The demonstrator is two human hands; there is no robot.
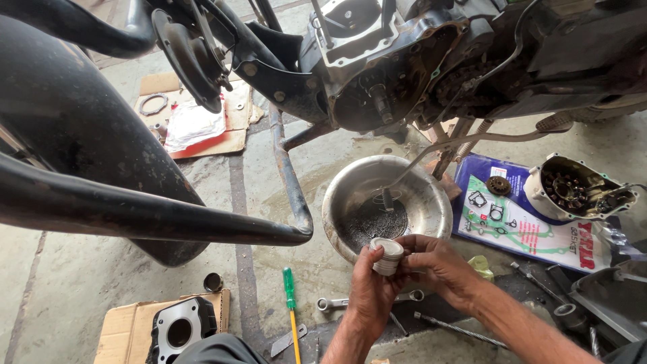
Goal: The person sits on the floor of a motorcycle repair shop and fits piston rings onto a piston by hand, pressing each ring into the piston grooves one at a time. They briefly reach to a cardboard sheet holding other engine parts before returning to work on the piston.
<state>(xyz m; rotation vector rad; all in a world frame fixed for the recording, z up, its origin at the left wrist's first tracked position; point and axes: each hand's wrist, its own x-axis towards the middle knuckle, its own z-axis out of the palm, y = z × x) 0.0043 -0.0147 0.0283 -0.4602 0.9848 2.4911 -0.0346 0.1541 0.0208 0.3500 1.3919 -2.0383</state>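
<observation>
While both hands, left hand [369, 290] and right hand [435, 264], grasp one piston [387, 255], one steel bowl [431, 202] sits behind.

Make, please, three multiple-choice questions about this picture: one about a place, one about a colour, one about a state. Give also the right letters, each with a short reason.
1. Where is the steel bowl?
A. On the floor under the opened engine
B. On the cardboard
C. Hanging from the frame

2. What colour is the handle of the screwdriver?
A. Red
B. Green
C. Black

3. How is the small metal piston held?
A. It lies alone in the bowl
B. The left hand alone lifts it overhead
C. Both hands grip it, just in front of the bowl

Answers:
1 A: the bowl stands on the concrete, directly below the open engine.
2 B: the handle is green, with a yellow shaft.
3 C: the left hand and the right hand both close their fingers around it.
</observation>
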